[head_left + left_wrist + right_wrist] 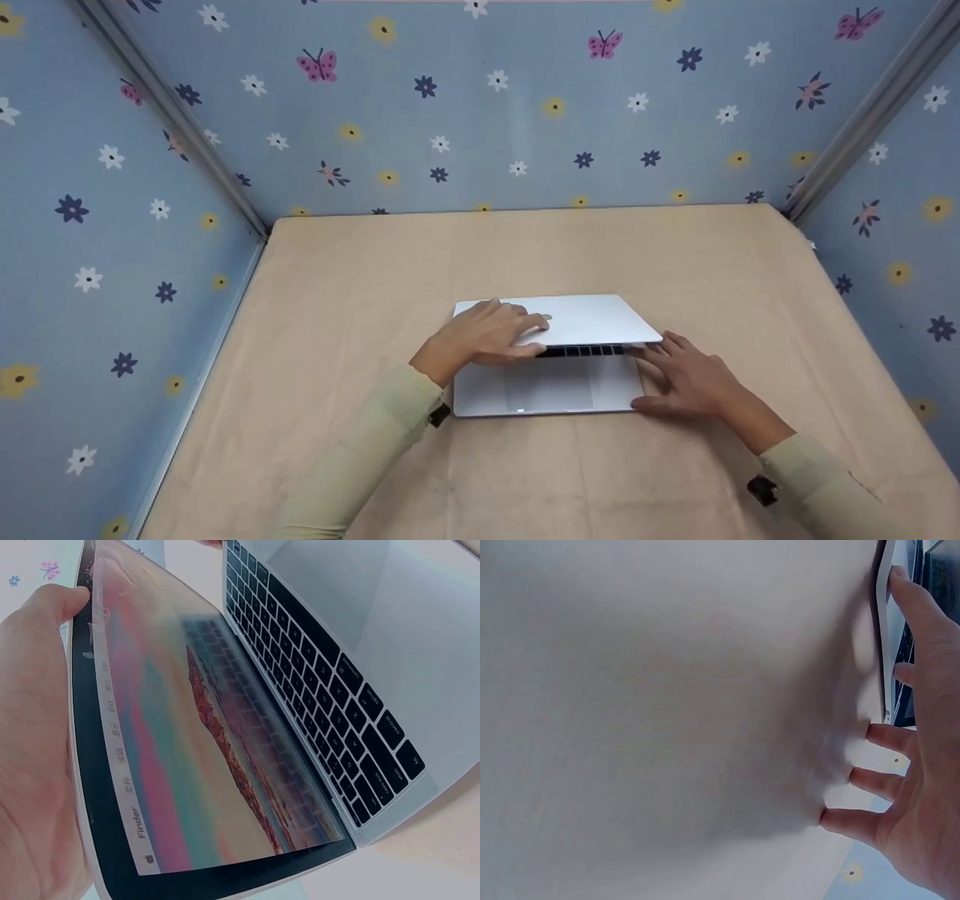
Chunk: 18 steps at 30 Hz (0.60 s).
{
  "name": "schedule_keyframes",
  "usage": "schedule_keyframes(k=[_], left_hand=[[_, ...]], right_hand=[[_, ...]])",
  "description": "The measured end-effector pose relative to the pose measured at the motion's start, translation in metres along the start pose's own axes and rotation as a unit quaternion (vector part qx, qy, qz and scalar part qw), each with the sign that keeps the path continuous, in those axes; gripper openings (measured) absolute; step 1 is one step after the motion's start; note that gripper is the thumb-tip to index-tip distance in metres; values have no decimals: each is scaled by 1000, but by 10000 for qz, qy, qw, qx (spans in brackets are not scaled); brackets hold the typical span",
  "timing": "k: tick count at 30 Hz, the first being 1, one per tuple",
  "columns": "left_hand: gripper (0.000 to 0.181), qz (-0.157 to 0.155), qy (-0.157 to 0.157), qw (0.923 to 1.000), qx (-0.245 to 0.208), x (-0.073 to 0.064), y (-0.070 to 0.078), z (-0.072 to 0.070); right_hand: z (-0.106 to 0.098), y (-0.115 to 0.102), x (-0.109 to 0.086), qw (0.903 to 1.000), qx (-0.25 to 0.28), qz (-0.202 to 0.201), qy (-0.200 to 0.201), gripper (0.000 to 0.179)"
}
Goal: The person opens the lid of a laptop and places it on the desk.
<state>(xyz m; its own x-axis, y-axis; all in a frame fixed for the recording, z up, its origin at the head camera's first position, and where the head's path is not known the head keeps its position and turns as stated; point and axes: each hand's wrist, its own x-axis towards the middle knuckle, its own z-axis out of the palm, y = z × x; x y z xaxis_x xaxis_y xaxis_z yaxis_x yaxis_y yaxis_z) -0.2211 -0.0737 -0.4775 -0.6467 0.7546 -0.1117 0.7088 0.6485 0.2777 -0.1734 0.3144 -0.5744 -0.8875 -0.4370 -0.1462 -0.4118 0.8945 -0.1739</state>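
A half-closed laptop (pixel 551 382) is lying centrally on the counter (pixel 517 476); the right hand (pixel 690 377), fingers loosely spread, is touching it at three o'clock; the left hand (pixel 484 332) is gripping its lid (pixel 592 319) at ten; a flowered wall (pixel 487 120) is rising at twelve.

This looks like a small booth (pixel 45 150); whether in a home or workplace cannot be told. Blue walls (pixel 495 37) printed with flowers (pixel 425 87) and butterflies (pixel 317 66) meet at grey corner posts (pixel 176 112) around three sides of a beige surface (pixel 360 262).

Table (pixel 525 255) free behind laptop (pixel 555 384); lid (pixel 585 319) overhangs keyboard (pixel 322 682), clearance unclear.
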Motion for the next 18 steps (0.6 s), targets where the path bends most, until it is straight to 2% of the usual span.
schedule_keyframes(k=[14, 18], left_hand=[[56, -268, -316, 9987, -290, 1, 2, -8], [57, -315, -320, 9983, -375, 2, 2, -10]], right_hand=[[1, 1, 0, 10000, 78, -57, -3, 91], [1, 2, 1, 10000, 38, -60, 0, 90]])
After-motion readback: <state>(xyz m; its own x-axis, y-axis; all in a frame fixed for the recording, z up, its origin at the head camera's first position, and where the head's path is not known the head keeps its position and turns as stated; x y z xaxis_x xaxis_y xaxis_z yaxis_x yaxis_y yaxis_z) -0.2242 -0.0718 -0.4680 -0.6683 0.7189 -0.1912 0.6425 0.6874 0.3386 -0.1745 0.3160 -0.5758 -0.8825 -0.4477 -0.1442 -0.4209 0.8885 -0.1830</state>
